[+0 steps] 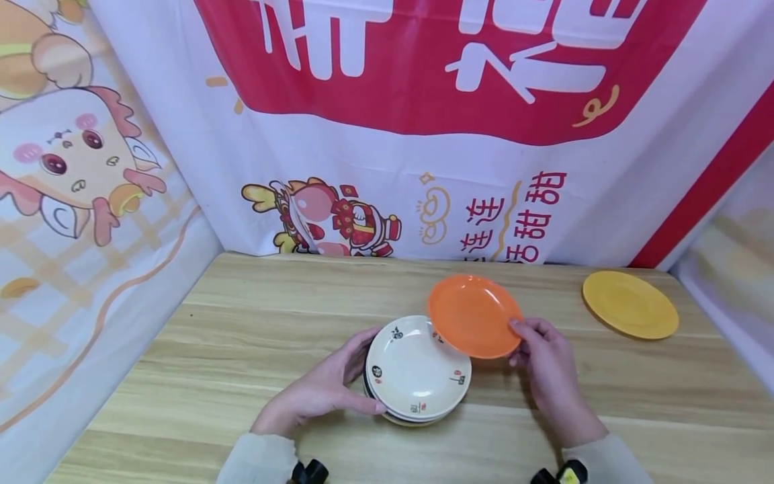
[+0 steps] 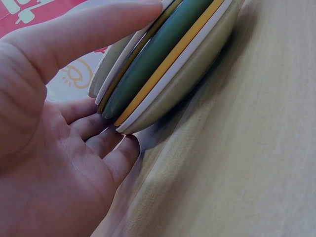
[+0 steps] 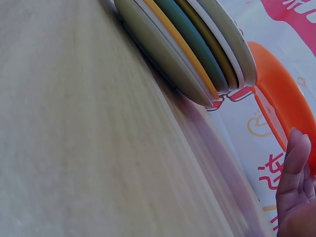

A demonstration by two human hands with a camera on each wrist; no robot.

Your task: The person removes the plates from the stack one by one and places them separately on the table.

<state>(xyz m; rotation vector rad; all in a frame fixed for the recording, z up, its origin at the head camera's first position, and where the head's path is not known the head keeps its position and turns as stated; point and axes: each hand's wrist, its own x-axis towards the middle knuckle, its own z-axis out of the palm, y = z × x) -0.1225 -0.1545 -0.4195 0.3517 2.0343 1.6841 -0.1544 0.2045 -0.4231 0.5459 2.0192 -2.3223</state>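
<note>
My right hand (image 1: 549,366) pinches the right rim of an orange plate (image 1: 474,314), thumb on top and fingers beneath. The orange plate overlaps the upper right edge of a stack topped by a white plate (image 1: 417,366) with small printed marks. Around the left side of that stack curves my left hand (image 1: 323,390), its thumb along the near rim and its fingers at the far side. From the left wrist, several layers show edge-on, among them a green plate (image 2: 158,57) and a yellow plate (image 2: 170,61), with a pale olive one lowest.
A yellow plate (image 1: 631,304) lies alone at the back right of the wooden table (image 1: 230,349). Behind the table hangs a white and red printed cloth (image 1: 411,168). Another patterned cloth (image 1: 78,282) borders the left side.
</note>
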